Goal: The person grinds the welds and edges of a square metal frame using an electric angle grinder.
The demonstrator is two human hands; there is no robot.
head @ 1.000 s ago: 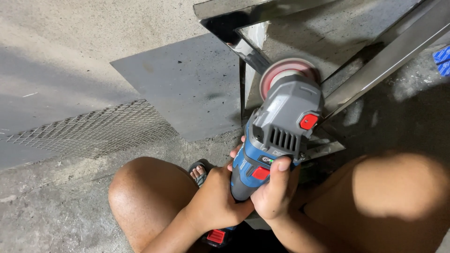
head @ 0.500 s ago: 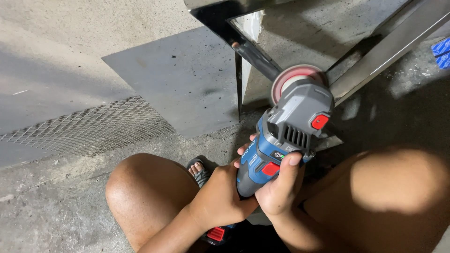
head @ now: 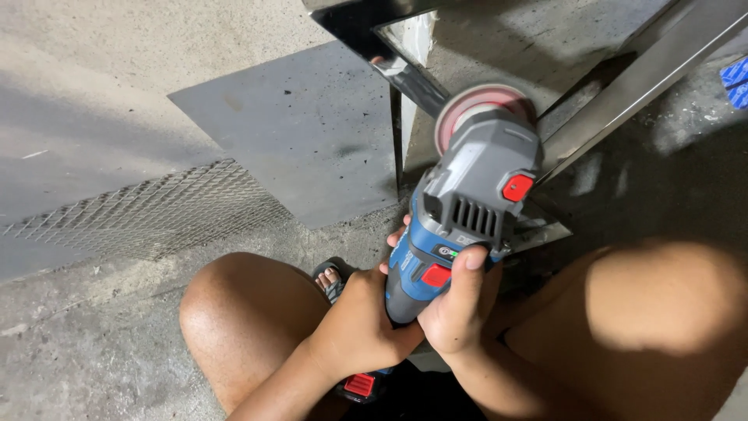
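Rough concrete floor (head: 117, 70) is seen from above, with a dark flat metal sheet (head: 296, 132) and a strip of wire mesh (head: 148, 210) lying on it. At centre, a blue and grey angle grinder (head: 460, 226) with red buttons is gripped by both hands: the left hand (head: 362, 323) is wrapped round its lower body, the right hand (head: 460, 308) clamped beside it. Its pinkish disc (head: 475, 105) is held against a shiny steel frame (head: 623, 78). A blue package (head: 736, 78) is glimpsed at the right edge.
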